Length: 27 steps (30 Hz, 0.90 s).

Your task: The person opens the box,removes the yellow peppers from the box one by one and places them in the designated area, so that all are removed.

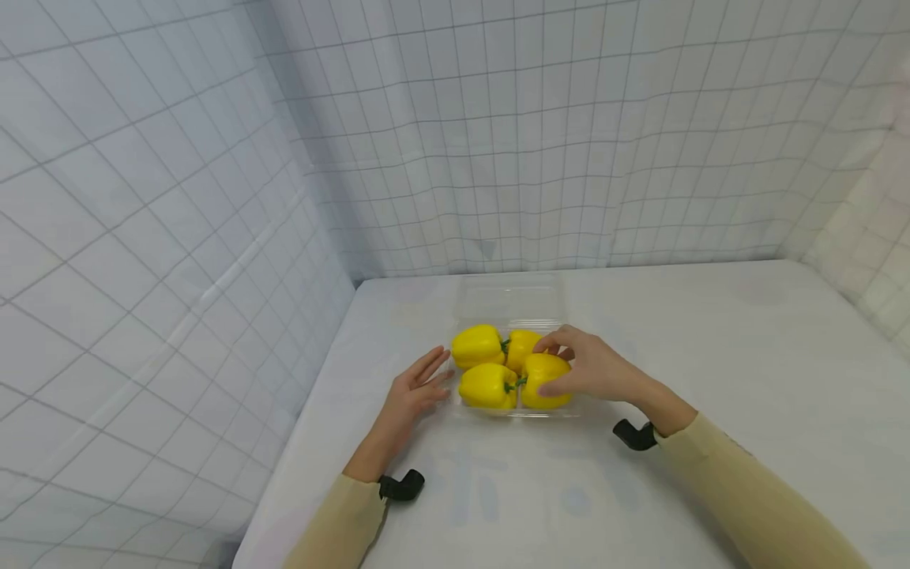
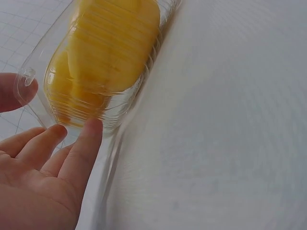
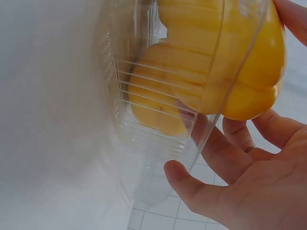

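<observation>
A clear plastic clamshell container [image 1: 543, 412] holds several yellow bell peppers, their green stems turned inward. My right hand [image 1: 593, 365] grips the near right bell pepper [image 1: 543, 371], thumb on its near side and fingers on its far side. In the right wrist view that bell pepper [image 3: 254, 72] sticks up above the container's rim. On the opposite side my left hand [image 1: 415, 393] rests with fairly straight fingers at the container's end wall. The left wrist view shows its fingertips [image 2: 93, 127] against the ribbed wall and the thumb near the rim's corner tab.
The container's clear lid [image 1: 508, 297] lies folded back toward the far edge of the white table [image 1: 682, 340]. Grid-patterned white curtains [image 1: 512, 158] hang behind the table and along its sides. The other peppers, such as the far left one [image 1: 476, 345], sit close together.
</observation>
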Tool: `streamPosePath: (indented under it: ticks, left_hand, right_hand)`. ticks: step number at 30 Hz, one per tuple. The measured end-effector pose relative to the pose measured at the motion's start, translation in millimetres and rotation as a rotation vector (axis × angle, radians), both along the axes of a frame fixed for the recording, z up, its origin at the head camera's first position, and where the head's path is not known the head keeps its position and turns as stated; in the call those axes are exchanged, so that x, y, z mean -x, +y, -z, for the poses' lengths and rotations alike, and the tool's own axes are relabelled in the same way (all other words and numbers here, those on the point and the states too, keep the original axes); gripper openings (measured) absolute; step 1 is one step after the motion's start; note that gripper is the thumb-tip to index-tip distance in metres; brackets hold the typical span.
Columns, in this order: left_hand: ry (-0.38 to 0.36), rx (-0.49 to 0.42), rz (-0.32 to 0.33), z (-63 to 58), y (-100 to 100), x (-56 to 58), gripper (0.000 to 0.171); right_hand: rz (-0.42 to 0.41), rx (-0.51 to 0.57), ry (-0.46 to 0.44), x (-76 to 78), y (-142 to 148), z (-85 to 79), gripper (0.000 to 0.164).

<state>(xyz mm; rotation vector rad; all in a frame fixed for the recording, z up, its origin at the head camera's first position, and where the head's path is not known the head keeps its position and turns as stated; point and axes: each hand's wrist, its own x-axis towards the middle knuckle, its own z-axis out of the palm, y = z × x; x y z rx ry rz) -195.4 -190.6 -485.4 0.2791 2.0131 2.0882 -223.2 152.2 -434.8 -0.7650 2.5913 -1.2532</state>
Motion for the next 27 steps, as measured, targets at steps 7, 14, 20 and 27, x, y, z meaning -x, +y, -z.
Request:
streamPosePath:
  ticks: [7, 14, 20, 27]
  left_hand:
    - [-0.002, -0.028, -0.008, 2.4, 3.5, 1.3, 0.070]
    - [-0.010, -0.032, -0.004, 3.0, 4.8, 0.1, 0.069]
    - [-0.005, -0.041, -0.007, 2.0, 3.7, 0.1, 0.068]
    - [-0.002, -0.033, -0.012, 0.2, 1.9, -1.3, 0.067]
  right_hand:
    - [0.026, 0.001, -0.007, -4.3, 5.4, -6.5, 0.061]
    - [0.047, -0.019, 0.026, -6.5, 8.7, -14.3, 0.061]
    - [0.069, -0.013, 0.065, -6.2, 10.6, -20.2, 0.060]
    - [0.089, -0.006, 0.068, -6.4, 14.3, -24.0, 0.060]
